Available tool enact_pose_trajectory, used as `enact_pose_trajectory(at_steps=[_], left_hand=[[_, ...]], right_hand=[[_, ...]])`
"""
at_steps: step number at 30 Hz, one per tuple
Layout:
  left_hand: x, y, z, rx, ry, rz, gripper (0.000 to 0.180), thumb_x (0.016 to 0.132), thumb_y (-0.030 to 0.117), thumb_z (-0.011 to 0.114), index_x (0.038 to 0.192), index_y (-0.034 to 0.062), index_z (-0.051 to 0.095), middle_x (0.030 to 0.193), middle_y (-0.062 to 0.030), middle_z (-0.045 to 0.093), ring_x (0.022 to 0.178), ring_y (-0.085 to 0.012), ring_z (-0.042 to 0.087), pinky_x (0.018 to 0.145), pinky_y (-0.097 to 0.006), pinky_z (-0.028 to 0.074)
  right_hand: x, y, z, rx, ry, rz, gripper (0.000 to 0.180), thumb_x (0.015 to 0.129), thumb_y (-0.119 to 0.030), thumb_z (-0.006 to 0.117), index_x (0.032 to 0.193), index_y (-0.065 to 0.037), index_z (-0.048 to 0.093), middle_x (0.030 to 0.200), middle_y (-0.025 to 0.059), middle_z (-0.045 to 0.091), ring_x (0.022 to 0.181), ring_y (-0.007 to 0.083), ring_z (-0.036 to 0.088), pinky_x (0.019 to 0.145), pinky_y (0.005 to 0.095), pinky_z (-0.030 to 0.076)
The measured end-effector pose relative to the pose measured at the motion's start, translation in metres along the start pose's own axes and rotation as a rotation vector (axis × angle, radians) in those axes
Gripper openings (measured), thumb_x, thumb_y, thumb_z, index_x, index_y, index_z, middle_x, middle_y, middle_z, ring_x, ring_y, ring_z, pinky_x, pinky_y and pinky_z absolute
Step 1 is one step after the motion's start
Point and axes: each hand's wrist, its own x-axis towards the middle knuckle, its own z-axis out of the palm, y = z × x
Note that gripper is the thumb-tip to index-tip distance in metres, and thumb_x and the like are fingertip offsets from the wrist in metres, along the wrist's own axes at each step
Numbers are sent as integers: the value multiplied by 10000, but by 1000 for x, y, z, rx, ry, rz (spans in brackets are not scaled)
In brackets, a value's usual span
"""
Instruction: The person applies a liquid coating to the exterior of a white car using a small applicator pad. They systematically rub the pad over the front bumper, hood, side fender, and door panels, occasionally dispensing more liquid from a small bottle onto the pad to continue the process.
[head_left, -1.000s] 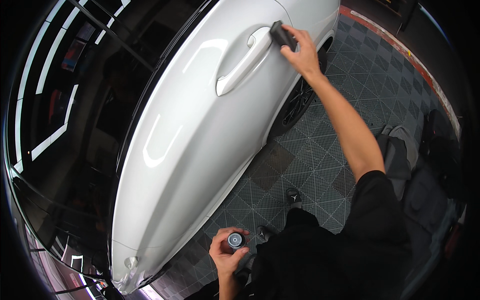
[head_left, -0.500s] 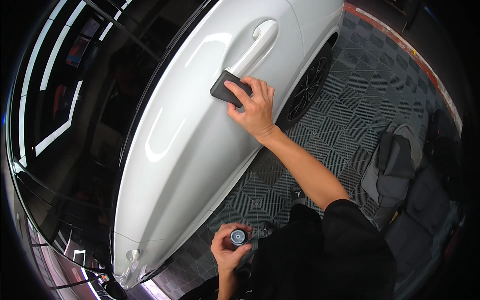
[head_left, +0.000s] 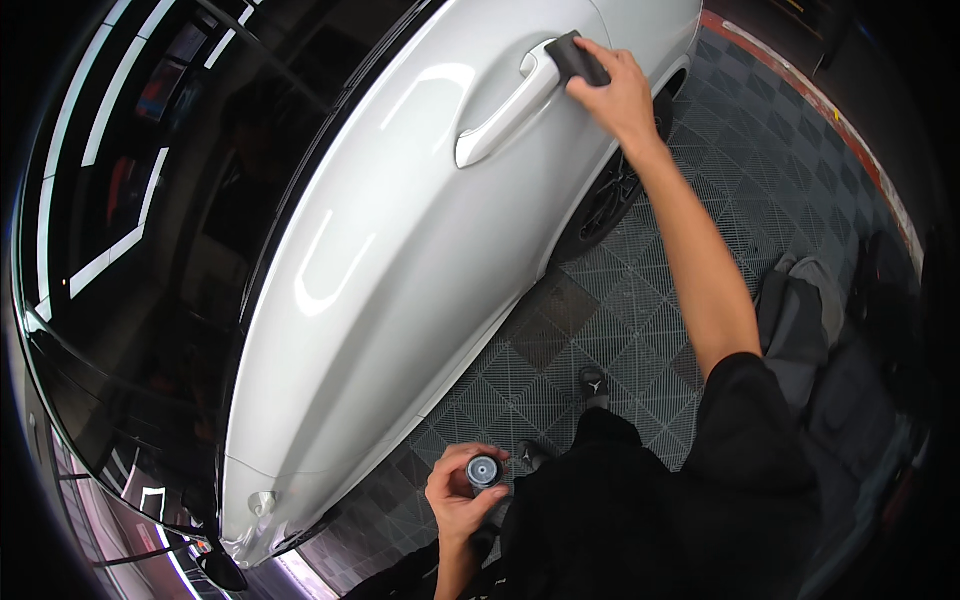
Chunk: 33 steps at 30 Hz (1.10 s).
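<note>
Pinching a black block [head_left: 576, 62] by the white door handle [head_left: 510, 108], the right hand [head_left: 622, 98] could drop it if its grip slips. The left hand [head_left: 456, 500] curls half closed round a small bottle [head_left: 484, 471], which might spill if tipped.

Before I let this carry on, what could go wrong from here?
The block in the right hand is at the far end of the door handle, so it might catch or skip on that raised edge. The left hand holds a small bottle above the floor; a loosened grip could drop it.
</note>
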Motion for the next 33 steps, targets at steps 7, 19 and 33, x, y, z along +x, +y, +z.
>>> enact_pose_trajectory(at_steps=[7,19,33], left_hand=[[6,0,2,-1,6,18,534,701,22,819,1158,18,542,1065,-202,595,953,-312,649,789,-402,576],[-8,-9,2,22,159,74,538,696,51,830,1152,28,546,1031,-190,598,931,-310,655,725,-381,585],[-3,-26,-8,30,257,173,557,698,61,831,1171,37,537,1036,-176,592,925,-288,656,698,-341,595]], right_hand=[[-105,-101,19,-55,-151,-388,522,633,-157,696,1146,-233,636,1037,79,537,1017,262,519,812,445,403],[99,-89,-4,-377,-511,-1712,401,785,-63,611,1145,-240,630,1209,-57,558,1230,179,478,1072,431,365],[121,-105,7,-460,-838,-2057,291,814,-185,621,1099,-204,675,1141,-56,535,1186,183,476,1054,433,391]])
